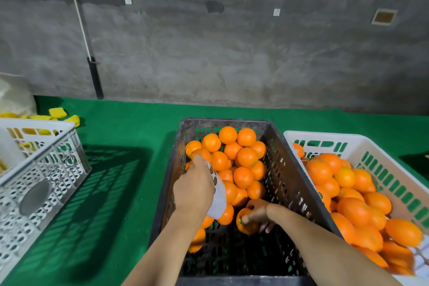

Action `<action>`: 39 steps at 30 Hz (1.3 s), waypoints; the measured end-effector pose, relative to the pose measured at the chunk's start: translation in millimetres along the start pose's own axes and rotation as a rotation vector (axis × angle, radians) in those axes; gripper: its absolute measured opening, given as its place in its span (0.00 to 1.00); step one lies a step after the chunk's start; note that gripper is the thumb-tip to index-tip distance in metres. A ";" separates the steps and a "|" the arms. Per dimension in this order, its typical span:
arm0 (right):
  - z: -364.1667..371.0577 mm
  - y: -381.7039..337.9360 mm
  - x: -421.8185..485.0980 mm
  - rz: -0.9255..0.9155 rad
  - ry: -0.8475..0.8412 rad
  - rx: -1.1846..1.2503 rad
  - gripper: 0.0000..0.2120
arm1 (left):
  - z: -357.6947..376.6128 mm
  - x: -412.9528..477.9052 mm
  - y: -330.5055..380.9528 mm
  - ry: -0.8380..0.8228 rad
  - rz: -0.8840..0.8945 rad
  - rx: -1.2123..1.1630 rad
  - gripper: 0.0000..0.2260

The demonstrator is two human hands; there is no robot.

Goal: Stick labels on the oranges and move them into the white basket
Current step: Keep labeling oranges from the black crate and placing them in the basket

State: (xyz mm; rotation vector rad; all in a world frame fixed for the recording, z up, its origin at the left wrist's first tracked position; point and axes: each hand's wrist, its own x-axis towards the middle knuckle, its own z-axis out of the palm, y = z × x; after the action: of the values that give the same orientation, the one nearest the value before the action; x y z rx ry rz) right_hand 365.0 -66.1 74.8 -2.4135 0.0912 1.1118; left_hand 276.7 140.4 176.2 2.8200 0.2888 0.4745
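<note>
At the centre of the frame we see a black crate (pixel 287 183) on the green tabletop (pixel 130 127), its far half piled with oranges (pixel 242 165). Our left hand (pixel 193 189) hovers over the pile, fingers clenched around a white strip of labels (pixel 219 195). Lower in the crate, our right hand (pixel 257 212) grasps a single orange (pixel 246 224) bearing a small label. The white basket (pixel 380 160) at right holds many oranges. Another white crate (pixel 41 176) sits at left.

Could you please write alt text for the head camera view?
A right hand grips an orange in a black crate while the left hand holds a label sheet; a white basket of oranges sits to the right.
</note>
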 end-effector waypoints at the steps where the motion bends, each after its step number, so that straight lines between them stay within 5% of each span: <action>1: -1.2 -2.9 -5.0 0.026 0.024 0.068 0.38 | -0.5 0.0 -0.3 -0.001 -0.006 -0.010 0.08; 6: -20.4 -28.4 -28.0 0.029 0.134 0.859 0.21 | -6.8 -1.3 1.1 0.011 -0.016 0.049 0.05; 9: -36.5 -46.0 -51.2 -0.030 0.148 1.126 0.20 | -7.7 -2.6 1.9 0.006 -0.006 0.033 0.07; 15: -62.6 -62.0 -93.1 -0.515 0.276 1.594 0.14 | -6.5 -3.8 0.4 0.013 0.009 -0.052 0.07; 19: -80.1 -46.7 -103.2 -0.782 0.378 2.013 0.25 | -5.2 -5.5 0.4 0.022 0.012 -0.035 0.08; 22: -87.7 -29.7 -103.0 -0.776 0.308 2.256 0.34 | -3.7 -5.6 0.7 0.021 0.017 -0.024 0.09; 28: -93.1 -23.4 -104.1 -0.705 0.318 2.449 0.39 | 0.6 -4.6 -1.0 0.034 0.039 -0.072 0.09; 39: -72.7 -40.4 -103.1 -0.668 0.658 2.149 0.31 | 0.5 -4.1 0.6 -0.001 0.015 -0.114 0.07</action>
State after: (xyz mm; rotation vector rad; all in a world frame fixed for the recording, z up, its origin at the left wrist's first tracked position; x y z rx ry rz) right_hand 357.2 -76.9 206.5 -0.5186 0.3809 -0.3300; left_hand 273.2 138.7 174.7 2.7134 0.2337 0.4777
